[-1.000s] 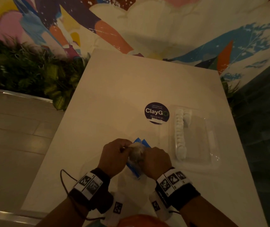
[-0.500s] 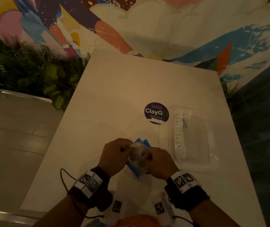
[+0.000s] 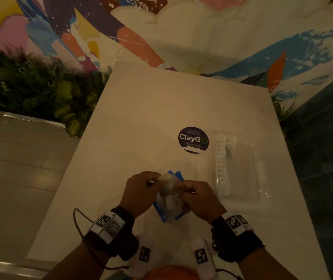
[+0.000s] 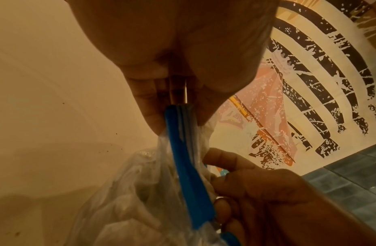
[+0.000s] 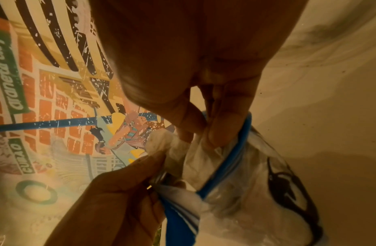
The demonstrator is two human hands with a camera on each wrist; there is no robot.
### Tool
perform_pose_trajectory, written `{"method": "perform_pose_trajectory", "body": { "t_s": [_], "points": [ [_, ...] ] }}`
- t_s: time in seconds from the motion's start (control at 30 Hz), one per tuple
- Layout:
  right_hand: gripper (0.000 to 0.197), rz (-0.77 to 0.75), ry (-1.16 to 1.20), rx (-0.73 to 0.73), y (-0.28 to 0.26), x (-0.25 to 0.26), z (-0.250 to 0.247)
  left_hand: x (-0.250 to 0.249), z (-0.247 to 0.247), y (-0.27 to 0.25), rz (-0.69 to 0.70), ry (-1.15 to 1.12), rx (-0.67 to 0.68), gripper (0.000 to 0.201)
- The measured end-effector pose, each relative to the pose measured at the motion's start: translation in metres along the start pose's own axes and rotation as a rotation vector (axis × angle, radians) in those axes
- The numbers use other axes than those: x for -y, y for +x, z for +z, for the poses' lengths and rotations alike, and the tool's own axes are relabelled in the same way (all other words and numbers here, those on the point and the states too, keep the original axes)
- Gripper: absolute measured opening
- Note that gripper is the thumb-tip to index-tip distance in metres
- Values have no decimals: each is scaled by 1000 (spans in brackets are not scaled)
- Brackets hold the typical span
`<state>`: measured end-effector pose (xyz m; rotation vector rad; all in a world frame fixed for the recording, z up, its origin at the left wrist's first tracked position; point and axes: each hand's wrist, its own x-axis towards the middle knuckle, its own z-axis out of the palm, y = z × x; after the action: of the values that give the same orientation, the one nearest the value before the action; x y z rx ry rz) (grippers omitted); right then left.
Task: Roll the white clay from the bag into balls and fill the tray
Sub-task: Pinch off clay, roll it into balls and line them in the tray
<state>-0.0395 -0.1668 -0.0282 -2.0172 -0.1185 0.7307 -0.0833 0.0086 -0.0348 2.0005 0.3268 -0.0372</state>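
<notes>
Both hands on bag (image 3: pixel 168 201), tabletop 6 o'clock | left hand (image 3: pixel 140 191) pinches blue zip edge to hold mouth open | right hand (image 3: pixel 198 199) pinches white clay (image 5: pixel 161 141) at mouth, likely tearing a lump | tray (image 3: pixel 262 174) at 3 o'clock, one row of balls (image 3: pixel 221 164), mostly unfilled

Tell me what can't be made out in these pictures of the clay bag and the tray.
- How much clay is left: in the head view both hands cover the bag, and its crinkled plastic blurs the contents in the wrist views.
- Whether the right hand has pinched clay: its fingers hide the bag mouth.
- Ball count in the tray: the white balls merge in dim light.
- Small print on the ClayGo sticker: too small.
</notes>
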Motion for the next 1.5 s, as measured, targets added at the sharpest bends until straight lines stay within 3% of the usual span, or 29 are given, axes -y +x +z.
{"method": "perform_pose_trajectory", "body": {
  "t_s": [0.1,0.27,0.5,0.6,0.87,1.03,1.23,1.5],
  "points": [
    [32,19,-11,24,-1,-1,-1,2,0,1,-18,-12,0,11],
    [17,-25,-119,38,0,-3,-3,6,2,3,-49,-62,-15,10],
    [20,-53,-154,47,1,-7,0,6,4,4,-70,-97,-16,13],
    [7,-66,-144,72,-1,-8,-2,6,5,5,-82,-98,-16,12],
    [18,-137,-19,-17,-1,2,-4,8,6,7,-112,-87,-8,8],
    [13,-214,-47,-64,-3,8,-4,8,5,7,-100,-87,33,12],
    [14,-177,93,-70,1,10,-1,7,4,5,-88,-139,54,7],
    [11,-125,61,-138,7,9,6,6,3,4,-69,-124,80,13]
  ]
}}
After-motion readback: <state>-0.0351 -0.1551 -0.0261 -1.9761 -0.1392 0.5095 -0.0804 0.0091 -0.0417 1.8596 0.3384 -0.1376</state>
